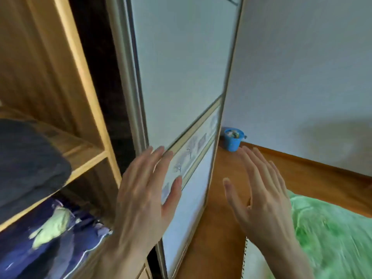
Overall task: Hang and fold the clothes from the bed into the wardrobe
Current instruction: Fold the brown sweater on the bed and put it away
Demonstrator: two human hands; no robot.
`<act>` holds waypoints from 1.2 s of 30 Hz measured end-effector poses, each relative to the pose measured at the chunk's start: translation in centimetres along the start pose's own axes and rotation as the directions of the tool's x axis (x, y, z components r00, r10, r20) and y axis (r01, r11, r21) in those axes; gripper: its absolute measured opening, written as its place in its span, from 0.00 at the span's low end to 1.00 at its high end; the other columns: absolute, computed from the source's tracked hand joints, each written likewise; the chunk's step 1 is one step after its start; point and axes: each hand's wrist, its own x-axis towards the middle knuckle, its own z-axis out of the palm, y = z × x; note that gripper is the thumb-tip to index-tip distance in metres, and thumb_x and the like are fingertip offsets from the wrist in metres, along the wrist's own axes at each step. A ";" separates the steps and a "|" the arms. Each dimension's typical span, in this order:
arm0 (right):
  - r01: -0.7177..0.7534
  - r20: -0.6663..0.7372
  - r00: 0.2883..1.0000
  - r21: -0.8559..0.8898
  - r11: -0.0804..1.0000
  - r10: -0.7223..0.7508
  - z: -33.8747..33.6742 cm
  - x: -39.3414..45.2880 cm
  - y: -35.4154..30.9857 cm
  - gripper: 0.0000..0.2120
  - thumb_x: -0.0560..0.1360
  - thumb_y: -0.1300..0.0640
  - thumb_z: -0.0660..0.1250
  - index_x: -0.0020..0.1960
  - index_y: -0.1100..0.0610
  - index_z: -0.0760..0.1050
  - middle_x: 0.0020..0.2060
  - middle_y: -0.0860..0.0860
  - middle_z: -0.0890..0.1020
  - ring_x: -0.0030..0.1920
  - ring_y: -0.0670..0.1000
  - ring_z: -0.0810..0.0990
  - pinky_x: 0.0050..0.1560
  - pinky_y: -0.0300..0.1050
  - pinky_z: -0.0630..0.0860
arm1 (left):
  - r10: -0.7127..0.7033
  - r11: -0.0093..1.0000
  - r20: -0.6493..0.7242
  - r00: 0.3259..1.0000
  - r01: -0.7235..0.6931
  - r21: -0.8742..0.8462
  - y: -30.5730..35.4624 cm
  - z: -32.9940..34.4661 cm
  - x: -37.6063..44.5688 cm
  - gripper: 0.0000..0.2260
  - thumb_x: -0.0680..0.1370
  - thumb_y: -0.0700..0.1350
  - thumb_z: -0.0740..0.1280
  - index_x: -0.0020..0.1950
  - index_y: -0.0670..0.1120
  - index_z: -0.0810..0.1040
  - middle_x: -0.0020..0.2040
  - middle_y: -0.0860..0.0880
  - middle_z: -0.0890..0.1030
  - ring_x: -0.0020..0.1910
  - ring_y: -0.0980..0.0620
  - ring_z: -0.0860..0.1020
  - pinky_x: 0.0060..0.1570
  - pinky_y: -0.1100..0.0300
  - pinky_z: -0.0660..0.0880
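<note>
Head view is showing both hands empty, fingers spread: left hand point(145, 198) is lying against the wardrobe door point(181, 81) at centre, right hand point(259, 190) hovering; folded clothes point(30, 158) are sitting shelved at left, bed point(332, 234) lower right.

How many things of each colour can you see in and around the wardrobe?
Dark grey: 1, folded cloth on the shelf
Purple: 1, patterned bedding below
Blue: 1, bucket on the floor
Green: 1, bedspread
Total: 4
</note>
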 end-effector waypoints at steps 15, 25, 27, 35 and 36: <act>-0.257 0.119 0.943 -0.335 0.907 0.311 1.7 3.3 19.4 0.30 0.83 0.36 0.56 0.78 0.54 0.69 0.75 0.52 0.74 0.78 0.53 0.68 0.78 0.56 0.65 | 0.211 0.963 0.177 0.961 -0.174 -0.207 8.2 21.3 11.5 0.24 0.86 0.57 0.57 0.74 0.44 0.76 0.71 0.47 0.79 0.75 0.47 0.73 0.73 0.54 0.70; -0.257 0.120 0.940 -0.374 0.891 0.321 5.6 9.1 30.7 0.30 0.84 0.37 0.57 0.77 0.55 0.70 0.72 0.52 0.76 0.75 0.54 0.72 0.76 0.56 0.68 | 0.235 0.955 0.251 0.939 -0.175 -0.240 10.1 33.4 18.6 0.23 0.85 0.57 0.60 0.74 0.46 0.75 0.70 0.48 0.78 0.73 0.49 0.74 0.70 0.49 0.75; -0.267 0.106 0.939 -0.369 0.890 0.326 6.7 10.5 32.8 0.29 0.84 0.37 0.57 0.76 0.56 0.71 0.72 0.52 0.77 0.75 0.53 0.72 0.77 0.56 0.67 | 0.237 0.953 0.253 0.938 -0.174 -0.248 10.0 35.8 20.0 0.23 0.85 0.58 0.59 0.74 0.46 0.75 0.70 0.48 0.79 0.72 0.49 0.75 0.69 0.48 0.76; -0.279 0.081 0.938 -0.401 0.873 0.337 12.5 18.2 41.4 0.28 0.84 0.38 0.58 0.75 0.55 0.73 0.71 0.51 0.78 0.75 0.53 0.72 0.77 0.54 0.66 | 0.242 0.939 0.218 0.945 -0.172 -0.299 9.6 47.2 27.5 0.21 0.85 0.55 0.62 0.73 0.44 0.76 0.69 0.48 0.79 0.73 0.48 0.74 0.74 0.53 0.69; -0.281 0.077 0.938 -0.406 0.870 0.339 13.3 19.4 42.6 0.28 0.84 0.38 0.58 0.75 0.55 0.73 0.71 0.50 0.78 0.75 0.52 0.72 0.77 0.53 0.66 | 0.247 0.934 0.211 0.946 -0.175 -0.312 9.5 48.8 28.7 0.21 0.85 0.55 0.62 0.73 0.44 0.76 0.69 0.48 0.79 0.73 0.49 0.74 0.74 0.53 0.68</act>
